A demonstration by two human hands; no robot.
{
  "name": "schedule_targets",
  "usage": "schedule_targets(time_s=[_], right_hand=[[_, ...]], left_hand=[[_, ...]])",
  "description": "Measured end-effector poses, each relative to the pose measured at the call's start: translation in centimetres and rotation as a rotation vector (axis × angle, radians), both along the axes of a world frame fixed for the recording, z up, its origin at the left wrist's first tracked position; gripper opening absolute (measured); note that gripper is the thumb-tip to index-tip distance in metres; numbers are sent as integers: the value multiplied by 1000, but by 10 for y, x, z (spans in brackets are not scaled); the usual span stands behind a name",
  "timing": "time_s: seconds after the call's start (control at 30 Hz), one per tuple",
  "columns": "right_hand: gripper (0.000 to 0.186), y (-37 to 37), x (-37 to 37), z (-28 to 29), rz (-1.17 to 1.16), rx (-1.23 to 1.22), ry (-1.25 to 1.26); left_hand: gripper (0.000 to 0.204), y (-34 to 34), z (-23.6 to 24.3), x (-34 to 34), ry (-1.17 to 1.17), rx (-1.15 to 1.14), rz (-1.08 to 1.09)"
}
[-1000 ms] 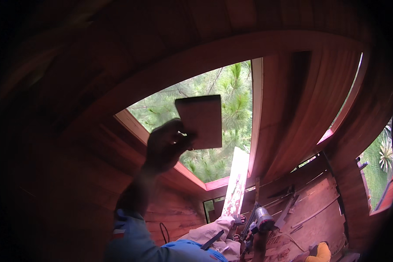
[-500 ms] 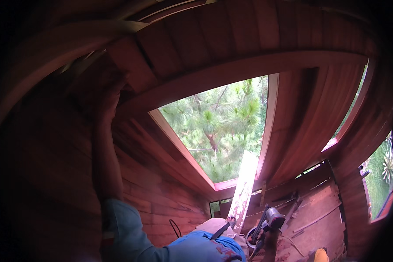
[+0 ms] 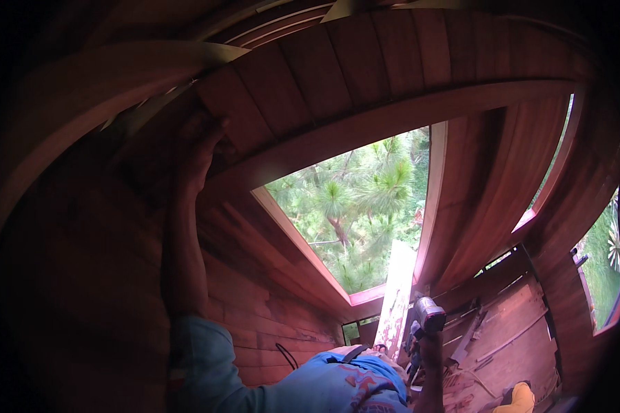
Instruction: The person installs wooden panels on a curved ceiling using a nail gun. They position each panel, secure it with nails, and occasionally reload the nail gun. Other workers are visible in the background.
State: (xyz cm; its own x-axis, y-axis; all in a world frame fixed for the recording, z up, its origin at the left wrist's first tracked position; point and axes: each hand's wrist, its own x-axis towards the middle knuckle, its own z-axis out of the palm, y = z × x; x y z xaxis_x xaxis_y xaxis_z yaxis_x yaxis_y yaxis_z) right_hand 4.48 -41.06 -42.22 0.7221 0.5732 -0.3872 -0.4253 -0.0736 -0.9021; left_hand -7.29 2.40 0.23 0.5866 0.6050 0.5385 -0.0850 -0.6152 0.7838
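Note:
My left arm reaches up, and my left hand (image 3: 201,148) has its fingers curled on the lower end of a short reddish wooden board (image 3: 235,109). That board is the nearest in a row of boards (image 3: 355,58) above a curved wooden rail (image 3: 365,113), and it lies close against its neighbour. Low in the view, my right hand (image 3: 430,340) is wrapped round a nail gun (image 3: 429,313) with a grey, rounded head. Shadow hides most of the fingers of both hands.
Below the rail is a window opening (image 3: 358,206) with trees outside. A pale plank (image 3: 396,296) leans at its sill. Wood scraps and a hose (image 3: 479,380) lie on the boards below. A yellow-orange object (image 3: 520,397) shows at the lower edge. Plank walls (image 3: 255,303) surround me.
The board under my left hand has closed the dark gap beside its neighbour. My right hand has raised the nail gun slightly. The whole view has shifted a little.

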Motion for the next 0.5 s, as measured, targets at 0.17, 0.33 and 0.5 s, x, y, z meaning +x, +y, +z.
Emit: schedule_targets(time_s=[0.17, 0.33, 0.5], right_hand=[[24, 3, -5, -1, 18, -6, -13], [26, 22, -10, 3, -43, -17, -98], [24, 34, -10, 13, -2, 16, -111]], left_hand=[[30, 2, 2, -1, 33, 24, -26], [33, -1, 3, 2, 6, 55, -74], [33, 3, 5, 3, 18, 35, -92]])
